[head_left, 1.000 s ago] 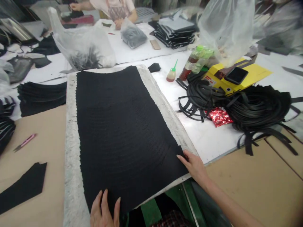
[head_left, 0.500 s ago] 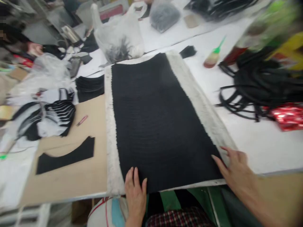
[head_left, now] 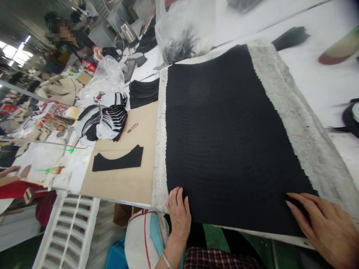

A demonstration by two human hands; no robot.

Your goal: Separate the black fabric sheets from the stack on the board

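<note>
A large black sheet (head_left: 224, 142) with faint wavy ridges and rough side edges lies over a pale, stained board (head_left: 311, 130). My left hand (head_left: 179, 213) rests at the sheet's near left corner, fingers extended and lying on it. At the near right corner my right hand (head_left: 322, 220) touches the black surface with its fingertips, thumb and forefinger a little apart. Left of the board, a curved black cut piece (head_left: 117, 160) lies on a tan board (head_left: 120, 186), with small red-handled thread snips (head_left: 132, 128) above it.
A stack of black pieces (head_left: 144, 93) and a bundle of black-and-white pieces (head_left: 103, 119) lie to the left. A clear plastic bag (head_left: 185, 30) stands behind the sheet. A blurred glue bottle (head_left: 340, 48) lies far right. A white slatted stool (head_left: 67, 231) and another person's hand (head_left: 17, 173) are left.
The view has swung left, so more of the left side shows and the black coil at right is mostly out of frame. My right hand's thumb and forefinger are closer together over the sheet.
</note>
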